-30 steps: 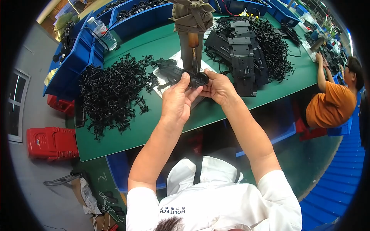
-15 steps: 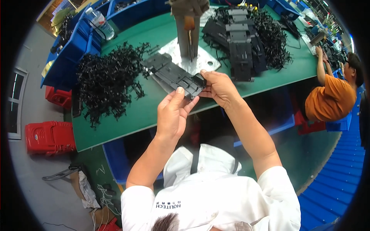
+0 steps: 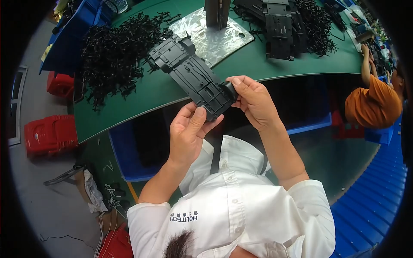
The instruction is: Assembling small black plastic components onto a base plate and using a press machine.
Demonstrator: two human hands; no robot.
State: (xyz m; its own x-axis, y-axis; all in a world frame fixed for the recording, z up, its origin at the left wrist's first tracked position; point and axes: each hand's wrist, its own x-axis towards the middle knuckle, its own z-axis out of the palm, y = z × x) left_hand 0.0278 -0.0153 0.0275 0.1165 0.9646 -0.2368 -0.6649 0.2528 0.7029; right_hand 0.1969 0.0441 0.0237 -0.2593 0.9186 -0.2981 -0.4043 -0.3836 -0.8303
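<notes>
Between my hands is a long black molded plastic tray-like part (image 3: 195,77), ribbed and slotted, with a wider far end. My left hand (image 3: 189,131) pinches its near left corner, thumb on top. At the near right corner, my right hand (image 3: 254,99) grips a raised edge, its fingers partly hidden beneath. The part is tilted over the bench's front edge, its far end above the green tabletop. Just beyond lies a scratched metal plate (image 3: 226,41) with a hole in one corner, and a dark upright post (image 3: 217,15) stands over it.
A tangled heap of small black plastic pieces (image 3: 112,56) covers the left of the green bench (image 3: 129,114). Similar black molded parts (image 3: 279,36) are stacked at right, beside another heap (image 3: 316,30). A blue bin (image 3: 64,47) borders the left. A person in orange (image 3: 372,103) works at far right.
The black part has come nearer to me, off the metal plate, and is tilted so more of its ribbed face shows. Both hands keep hold of it. The view has shifted downward.
</notes>
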